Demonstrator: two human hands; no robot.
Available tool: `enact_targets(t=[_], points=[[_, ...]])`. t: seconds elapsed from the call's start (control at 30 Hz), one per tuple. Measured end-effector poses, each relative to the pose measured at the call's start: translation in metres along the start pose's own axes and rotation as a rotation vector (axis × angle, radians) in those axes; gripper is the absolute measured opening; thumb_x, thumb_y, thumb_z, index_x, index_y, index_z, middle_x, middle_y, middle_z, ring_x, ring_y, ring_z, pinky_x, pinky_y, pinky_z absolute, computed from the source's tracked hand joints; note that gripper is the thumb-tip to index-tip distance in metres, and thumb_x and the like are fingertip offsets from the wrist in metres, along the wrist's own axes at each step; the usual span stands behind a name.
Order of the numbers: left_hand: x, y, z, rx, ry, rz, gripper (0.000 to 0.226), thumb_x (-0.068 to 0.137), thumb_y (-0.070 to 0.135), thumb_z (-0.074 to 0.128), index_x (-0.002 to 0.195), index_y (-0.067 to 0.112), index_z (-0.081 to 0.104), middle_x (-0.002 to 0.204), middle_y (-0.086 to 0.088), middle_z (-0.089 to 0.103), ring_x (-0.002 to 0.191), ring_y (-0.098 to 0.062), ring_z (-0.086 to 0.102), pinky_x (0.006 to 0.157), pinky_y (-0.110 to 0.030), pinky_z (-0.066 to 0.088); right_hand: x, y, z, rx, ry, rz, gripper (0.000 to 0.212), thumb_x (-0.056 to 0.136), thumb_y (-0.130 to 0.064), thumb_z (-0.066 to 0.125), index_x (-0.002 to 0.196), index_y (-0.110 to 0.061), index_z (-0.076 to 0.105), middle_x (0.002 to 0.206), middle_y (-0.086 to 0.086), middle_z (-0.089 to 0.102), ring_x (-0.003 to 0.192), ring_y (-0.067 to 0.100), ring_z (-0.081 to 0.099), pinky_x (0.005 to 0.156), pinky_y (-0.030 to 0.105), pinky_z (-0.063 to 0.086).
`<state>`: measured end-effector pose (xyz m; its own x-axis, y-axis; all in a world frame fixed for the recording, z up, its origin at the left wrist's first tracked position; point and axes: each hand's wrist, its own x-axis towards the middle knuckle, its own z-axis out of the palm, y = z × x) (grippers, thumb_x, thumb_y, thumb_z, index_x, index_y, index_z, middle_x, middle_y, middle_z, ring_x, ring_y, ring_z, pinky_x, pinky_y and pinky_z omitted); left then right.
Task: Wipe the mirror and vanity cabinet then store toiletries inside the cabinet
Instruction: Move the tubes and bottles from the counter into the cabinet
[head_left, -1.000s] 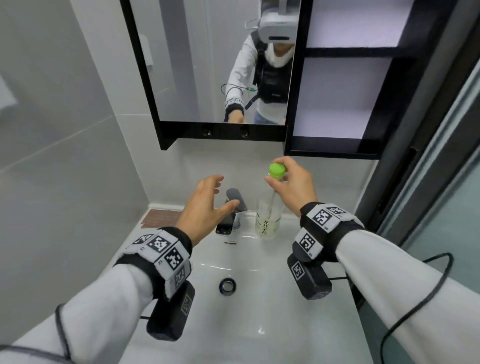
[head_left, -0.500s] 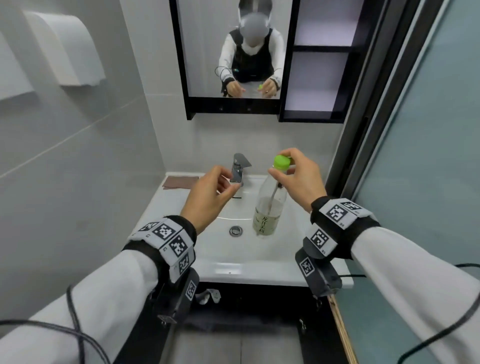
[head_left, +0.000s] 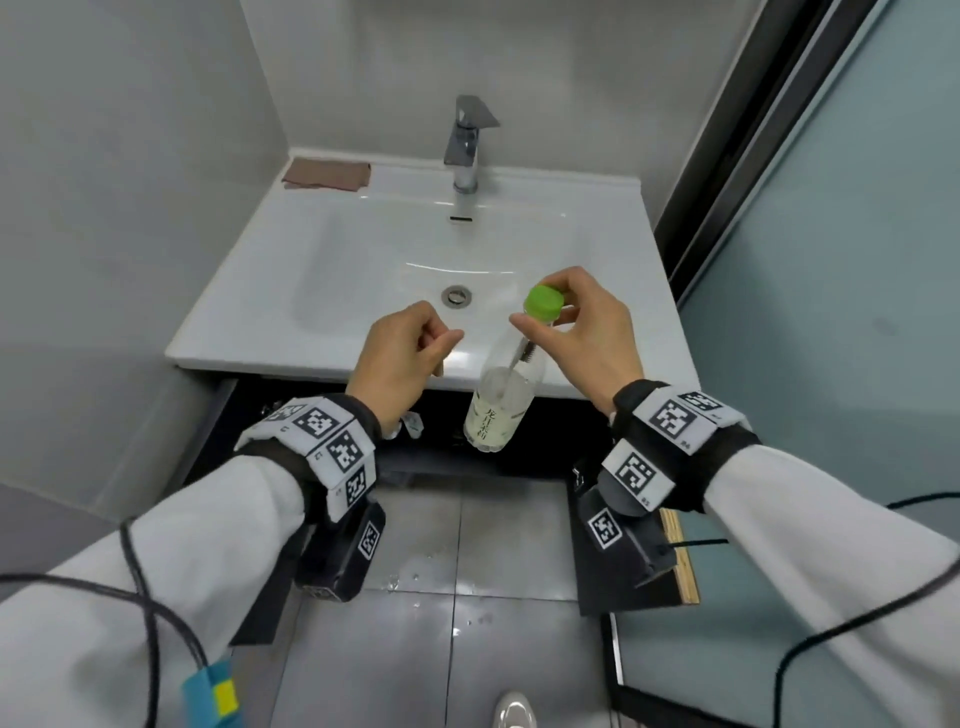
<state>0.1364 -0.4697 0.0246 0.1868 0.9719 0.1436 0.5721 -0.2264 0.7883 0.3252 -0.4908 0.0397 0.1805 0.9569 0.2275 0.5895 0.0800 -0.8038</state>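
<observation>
A clear plastic bottle (head_left: 496, 410) with a green cap (head_left: 544, 302) and a pale label hangs in front of the sink's front edge. My right hand (head_left: 582, 335) pinches it at the neck just under the cap. My left hand (head_left: 397, 358) hovers to the left of the bottle, fingers curled in loosely, holding nothing. Below the white sink (head_left: 332, 270) the dark vanity cabinet (head_left: 436, 415) stands open, its doors swung out to both sides. The mirror is out of view.
A brown cloth (head_left: 327, 174) lies folded on the sink's back left corner. The chrome tap (head_left: 465, 143) stands at the back centre. A dark-framed glass partition (head_left: 810, 218) runs along the right. Water drops speckle the grey floor tiles (head_left: 415, 577).
My head has tilted down: mirror and wall shelves left the view, the open under-sink cabinet came in. My right hand carried the bottle from the basin toward me. My left fingers have curled.
</observation>
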Motion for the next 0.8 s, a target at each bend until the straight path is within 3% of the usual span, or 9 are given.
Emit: enact_targets(t=[0.1, 0.17, 0.33, 0.43, 0.6, 0.7, 0.8], points=[[-0.012, -0.026, 0.027, -0.021, -0.021, -0.072, 0.023, 0.089, 0.023, 0.060, 0.070, 0.013, 0.052, 0.051, 0.001, 0.053, 0.041, -0.001, 0.046, 0.049, -0.009, 0.037, -0.014, 0.029, 0.012, -0.031, -0.027, -0.028, 0.032, 0.076, -0.034, 0.074, 0.098, -0.022, 0.054, 0.090, -0.009, 0.063, 0.083, 0.010, 0.060, 0.078, 0.029, 0.051], [-0.020, -0.044, 0.048, -0.052, -0.049, -0.113, 0.023, 0.090, 0.023, 0.058, 0.072, 0.011, 0.052, 0.050, -0.001, 0.053, 0.042, -0.006, 0.046, 0.053, -0.019, 0.042, -0.022, 0.053, 0.022, -0.106, -0.052, -0.033, 0.032, 0.077, -0.036, 0.072, 0.099, -0.024, 0.052, 0.092, -0.006, 0.063, 0.083, 0.011, 0.057, 0.075, 0.030, 0.048], [-0.036, -0.097, 0.101, -0.048, -0.055, -0.144, 0.024, 0.091, 0.021, 0.057, 0.070, 0.013, 0.051, 0.047, 0.000, 0.053, 0.047, -0.012, 0.050, 0.057, -0.020, 0.042, -0.037, 0.125, 0.054, -0.168, -0.054, 0.063, 0.029, 0.079, -0.031, 0.069, 0.101, -0.022, 0.052, 0.077, -0.008, 0.057, 0.066, 0.014, 0.052, 0.064, 0.035, 0.048], [-0.039, -0.128, 0.134, -0.055, -0.056, -0.166, 0.021, 0.092, 0.018, 0.055, 0.074, 0.009, 0.050, 0.048, 0.001, 0.053, 0.045, -0.009, 0.046, 0.056, -0.019, 0.039, -0.045, 0.167, 0.075, -0.160, -0.072, 0.073, 0.028, 0.079, -0.024, 0.068, 0.103, -0.020, 0.053, 0.082, -0.005, 0.059, 0.069, 0.013, 0.052, 0.071, 0.036, 0.050], [-0.034, -0.178, 0.184, -0.055, -0.044, -0.191, 0.019, 0.093, 0.017, 0.053, 0.076, 0.008, 0.049, 0.049, 0.002, 0.054, 0.044, -0.006, 0.045, 0.054, -0.017, 0.038, -0.050, 0.232, 0.118, -0.188, -0.070, 0.039, 0.035, 0.079, -0.014, 0.065, 0.112, -0.021, 0.057, 0.103, -0.003, 0.061, 0.071, 0.010, 0.056, 0.075, 0.026, 0.047], [-0.030, -0.207, 0.210, -0.064, -0.041, -0.198, 0.020, 0.092, 0.018, 0.053, 0.075, 0.009, 0.049, 0.048, 0.003, 0.053, 0.039, -0.001, 0.045, 0.050, -0.008, 0.035, -0.041, 0.268, 0.146, -0.240, -0.083, 0.059, 0.038, 0.078, -0.011, 0.066, 0.115, -0.017, 0.058, 0.109, 0.006, 0.062, 0.090, 0.020, 0.060, 0.082, 0.024, 0.043], [-0.028, -0.238, 0.231, -0.066, -0.029, -0.216, 0.019, 0.093, 0.019, 0.053, 0.077, 0.008, 0.050, 0.049, 0.003, 0.053, 0.039, -0.001, 0.045, 0.051, -0.010, 0.036, -0.028, 0.298, 0.175, -0.278, -0.099, 0.078, 0.041, 0.079, -0.011, 0.065, 0.119, -0.018, 0.058, 0.113, 0.009, 0.062, 0.102, 0.023, 0.059, 0.087, 0.024, 0.041]])
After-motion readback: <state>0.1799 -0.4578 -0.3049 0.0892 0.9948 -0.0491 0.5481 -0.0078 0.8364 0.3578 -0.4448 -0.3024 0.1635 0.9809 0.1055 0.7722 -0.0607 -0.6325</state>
